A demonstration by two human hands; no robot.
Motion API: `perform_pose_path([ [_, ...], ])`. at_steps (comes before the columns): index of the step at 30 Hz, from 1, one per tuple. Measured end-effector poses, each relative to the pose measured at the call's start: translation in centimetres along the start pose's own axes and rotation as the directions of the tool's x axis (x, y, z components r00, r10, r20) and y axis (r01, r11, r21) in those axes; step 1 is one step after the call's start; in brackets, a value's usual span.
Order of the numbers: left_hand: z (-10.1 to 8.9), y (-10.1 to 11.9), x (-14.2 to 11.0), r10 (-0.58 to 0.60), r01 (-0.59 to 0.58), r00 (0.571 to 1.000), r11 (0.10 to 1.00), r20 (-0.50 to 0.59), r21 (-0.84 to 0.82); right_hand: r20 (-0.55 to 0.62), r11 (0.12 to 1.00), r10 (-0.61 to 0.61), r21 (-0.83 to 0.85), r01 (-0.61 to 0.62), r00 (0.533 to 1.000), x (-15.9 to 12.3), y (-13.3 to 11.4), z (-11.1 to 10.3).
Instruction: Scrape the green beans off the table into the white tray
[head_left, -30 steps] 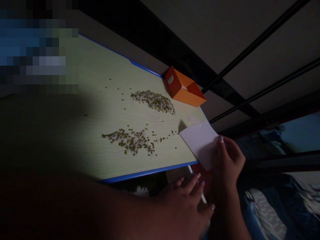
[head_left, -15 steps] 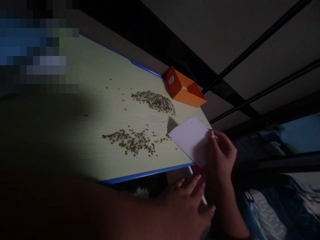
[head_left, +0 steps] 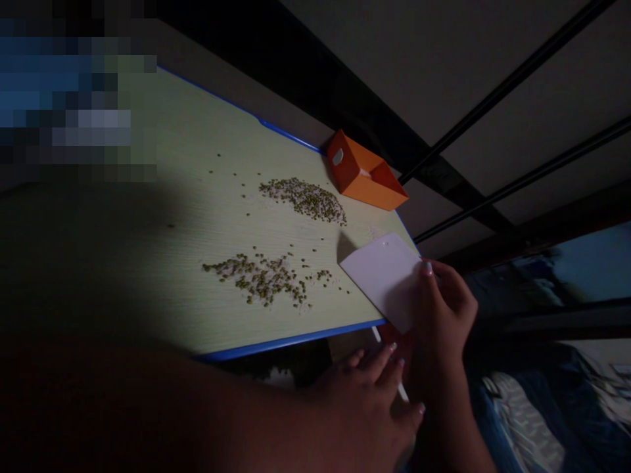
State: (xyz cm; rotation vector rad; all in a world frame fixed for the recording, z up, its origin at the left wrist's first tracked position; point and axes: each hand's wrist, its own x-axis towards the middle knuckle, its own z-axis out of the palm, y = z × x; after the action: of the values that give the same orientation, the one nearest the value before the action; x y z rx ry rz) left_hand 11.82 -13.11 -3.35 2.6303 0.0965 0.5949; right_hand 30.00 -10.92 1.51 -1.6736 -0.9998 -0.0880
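My right hand [head_left: 451, 302] pinches the edge of a white flat scraper card [head_left: 379, 276], thumb on top. A small hole shows near the card's far edge. The card is tilted over the table's right end and casts a shadow to its left. Left of it lies a loose pile of green beans mixed with pale grains [head_left: 266, 279]. A second, denser pile of the same mix [head_left: 305, 200] lies farther back. My left hand [head_left: 369, 394] is below the table's near edge, fingers spread, holding nothing; what it rests on is too dark to make out.
An orange open box [head_left: 367, 174] stands at the table's far right corner. The pale green table [head_left: 187, 309] has a blue rim. Stray beans dot its surface. Dark panels rise behind, and bundled fabric [head_left: 532, 420] lies at lower right.
My right hand and the card have shifted slightly right, away from the nearer pile. A few beans beside the card's left edge now show in the open. My left hand has stayed put.
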Motion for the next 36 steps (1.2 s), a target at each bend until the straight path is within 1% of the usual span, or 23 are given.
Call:
perform_pose_path([
  [5,-0.2,-0.1,0.1,0.004,-0.004,1.000,1.000,0.023,-0.015,-0.056,0.999,0.048,0.008,-0.048,0.997,-0.8,0.5,-1.7],
  [8,-0.2,-0.1,0.0,-0.005,0.005,1.000,1.000,0.016,-0.029,-0.058,0.997,0.070,0.024,-0.069,0.996,-1.3,0.8,-2.6],
  [10,-0.3,0.0,0.0,-0.015,0.017,0.999,0.999,0.030,-0.040,-0.052,0.996,0.086,0.034,-0.085,0.995,-1.5,0.9,-2.8],
  [15,-0.3,-0.1,0.1,-0.022,0.026,0.998,0.998,0.061,-0.065,-0.007,0.994,0.105,0.039,-0.105,0.994,-1.6,0.2,-2.3],
  [21,-0.2,-0.1,-0.1,-0.007,0.009,0.999,0.999,0.039,-0.041,0.038,0.995,0.093,0.017,-0.094,0.995,-2.0,-1.0,-1.4],
  [23,-0.3,-0.1,0.0,-0.007,0.008,0.999,0.999,0.040,-0.038,0.039,0.997,0.080,0.014,-0.080,0.996,-2.2,-1.2,-1.2],
  [27,-0.5,-0.1,0.2,-0.015,0.018,0.997,0.999,0.075,-0.042,0.037,0.995,0.093,0.021,-0.094,0.995,-2.3,-1.2,-0.6],
  [30,-0.6,-0.1,0.2,-0.017,0.020,0.998,0.999,0.055,-0.050,0.032,0.995,0.100,0.028,-0.101,0.994,-2.2,-1.1,-0.3],
  [34,-0.6,0.0,0.0,-0.029,0.033,0.997,0.998,0.069,-0.052,0.028,0.995,0.096,0.025,-0.097,0.995,-2.0,-1.1,0.0],
  [36,-0.5,0.0,0.0,-0.027,0.030,0.998,0.998,0.059,-0.062,0.020,0.996,0.092,0.019,-0.093,0.996,-1.9,-1.1,0.0],
])
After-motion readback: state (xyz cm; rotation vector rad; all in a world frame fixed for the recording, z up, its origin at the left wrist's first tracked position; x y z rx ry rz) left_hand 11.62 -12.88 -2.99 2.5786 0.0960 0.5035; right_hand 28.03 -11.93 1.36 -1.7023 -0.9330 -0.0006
